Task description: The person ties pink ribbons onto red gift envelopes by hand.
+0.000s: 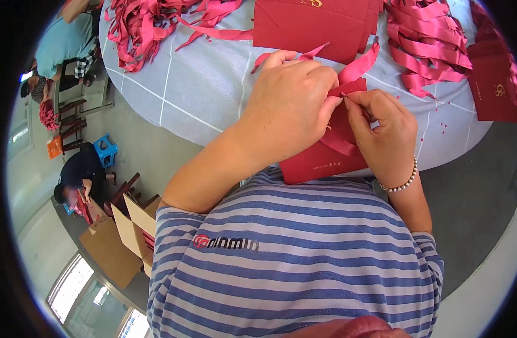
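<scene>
A red paper gift bag [320, 164] with small light print lies against my body at the table's near edge. My left hand [295, 104] is closed at the bag's upper edge, thumb and forefinger pinching there and covering part of it. Close beside it, my right hand [385, 127] pinches the dark tip of a ribbon between thumb and forefinger. A pinkish-red satin ribbon [361, 65] curls up beyond the fingers, and part of a ribbon also hangs across the bag's front. Whether the tip passes through a hole is hidden by my fingers.
The round table has a pale checked cloth [205, 84]. Ribbon piles lie at back left [140, 34] and right [424, 42]. A stack of red bags [309, 28] sits between them; another bag [494, 84] is far right. Cardboard boxes [109, 250], a blue stool [105, 150] and other people occupy the left.
</scene>
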Motion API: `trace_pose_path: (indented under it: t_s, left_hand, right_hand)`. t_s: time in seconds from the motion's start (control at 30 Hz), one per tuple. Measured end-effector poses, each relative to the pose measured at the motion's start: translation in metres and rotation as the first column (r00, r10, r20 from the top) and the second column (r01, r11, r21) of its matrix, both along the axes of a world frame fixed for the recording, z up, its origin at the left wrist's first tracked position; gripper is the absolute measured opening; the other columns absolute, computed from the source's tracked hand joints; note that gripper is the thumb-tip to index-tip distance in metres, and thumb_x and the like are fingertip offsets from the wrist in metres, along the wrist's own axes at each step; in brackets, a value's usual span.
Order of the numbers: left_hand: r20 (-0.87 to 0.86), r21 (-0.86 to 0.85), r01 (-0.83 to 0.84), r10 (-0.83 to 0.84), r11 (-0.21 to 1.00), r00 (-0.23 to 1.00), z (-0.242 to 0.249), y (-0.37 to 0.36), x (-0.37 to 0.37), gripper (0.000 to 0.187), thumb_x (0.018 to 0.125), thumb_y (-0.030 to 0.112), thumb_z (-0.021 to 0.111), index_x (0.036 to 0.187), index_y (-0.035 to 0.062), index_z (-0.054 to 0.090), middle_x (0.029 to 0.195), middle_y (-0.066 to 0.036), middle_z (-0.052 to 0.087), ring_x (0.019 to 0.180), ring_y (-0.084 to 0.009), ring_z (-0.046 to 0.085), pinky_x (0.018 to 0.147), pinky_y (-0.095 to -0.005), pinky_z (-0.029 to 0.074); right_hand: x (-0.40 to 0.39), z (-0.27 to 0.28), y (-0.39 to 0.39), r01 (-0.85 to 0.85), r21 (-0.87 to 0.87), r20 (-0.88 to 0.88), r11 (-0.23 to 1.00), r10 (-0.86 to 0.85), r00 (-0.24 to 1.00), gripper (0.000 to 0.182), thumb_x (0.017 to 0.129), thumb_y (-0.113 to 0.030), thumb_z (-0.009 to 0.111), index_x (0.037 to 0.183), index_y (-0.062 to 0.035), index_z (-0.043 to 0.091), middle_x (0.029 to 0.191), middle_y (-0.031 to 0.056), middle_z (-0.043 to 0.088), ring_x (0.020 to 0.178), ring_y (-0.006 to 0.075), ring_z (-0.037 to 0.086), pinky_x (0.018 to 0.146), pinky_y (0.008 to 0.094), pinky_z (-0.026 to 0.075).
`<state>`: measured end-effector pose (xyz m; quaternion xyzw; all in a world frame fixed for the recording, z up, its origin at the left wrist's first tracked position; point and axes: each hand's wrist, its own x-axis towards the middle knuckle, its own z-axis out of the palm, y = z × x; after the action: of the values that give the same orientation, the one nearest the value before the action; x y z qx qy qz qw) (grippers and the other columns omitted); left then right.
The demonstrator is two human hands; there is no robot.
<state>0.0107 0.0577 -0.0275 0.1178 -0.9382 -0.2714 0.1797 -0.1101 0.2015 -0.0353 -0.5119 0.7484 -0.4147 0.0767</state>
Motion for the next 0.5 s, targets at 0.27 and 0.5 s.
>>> trace_pose_path:
  t_s: [0.27,0.5]
  left_hand:
    - [-0.049,-0.032,0.083,-0.085,0.996,0.995,-0.002,-0.004,0.001,0.009,0.08,0.004,0.072,0.087,0.0052,0.066,0.079,-0.008,0.065,0.077,-0.028,0.065,0.102,-0.0507,0.043]
    - [-0.053,0.0,0.038,-0.038,0.999,0.998,-0.005,-0.006,0.007,0.01,0.082,0.008,0.072,0.091,0.0055,0.068,0.081,-0.008,0.066,0.082,-0.0292,0.066,0.105,-0.0534,0.041]
  right_hand:
    - [-0.005,0.006,-0.012,-0.031,0.097,0.117,0.995,0.019,0.993,0.007,0.081,-0.005,0.073,0.085,-0.0005,0.069,0.078,0.0154,0.069,0.069,0.0314,0.068,0.059,0.0378,0.053]
    - [-0.012,0.011,-0.006,-0.113,0.093,0.231,0.989,0.089,0.969,0.012,0.082,-0.009,0.075,0.092,-0.0021,0.072,0.083,0.0155,0.071,0.073,0.0321,0.07,0.062,0.0376,0.054]
